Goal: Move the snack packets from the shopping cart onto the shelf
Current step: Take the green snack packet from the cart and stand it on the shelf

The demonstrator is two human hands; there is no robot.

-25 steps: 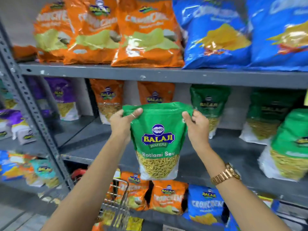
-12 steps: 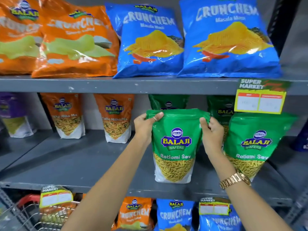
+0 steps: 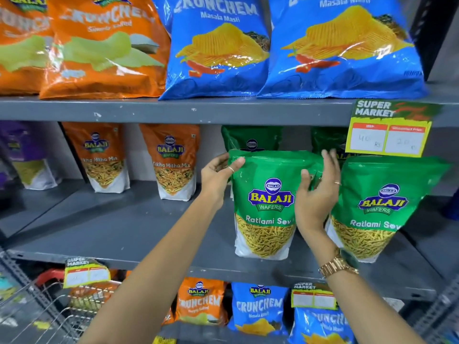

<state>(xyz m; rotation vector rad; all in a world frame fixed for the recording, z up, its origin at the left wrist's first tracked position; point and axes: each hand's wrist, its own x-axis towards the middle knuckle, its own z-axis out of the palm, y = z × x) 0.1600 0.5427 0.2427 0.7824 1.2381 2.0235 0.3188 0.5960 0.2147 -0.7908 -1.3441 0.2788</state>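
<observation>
A green Ratlami Sev packet (image 3: 268,202) stands upright on the grey middle shelf (image 3: 124,234), its base on the shelf board. My left hand (image 3: 218,175) pinches the packet's top left corner. My right hand (image 3: 315,192) is in front of its right side with fingers spread, off the top corner, holding nothing. A second green Ratlami Sev packet (image 3: 377,209) stands just to the right, and more green packets (image 3: 250,140) stand behind. The wire shopping cart (image 3: 37,309) shows at the bottom left, with packets inside partly hidden.
Two orange Tikha Mitha Mix packets (image 3: 171,162) stand left of my hands, a purple packet (image 3: 27,157) farther left. Large orange and blue Crunchem bags (image 3: 218,45) fill the top shelf. A price tag (image 3: 387,130) hangs from its edge. More Crunchem bags sit on the lower shelf.
The green packet went from being held in the air to standing on the middle shelf. My right hand let go of its top right corner and opened. My view swung right.
</observation>
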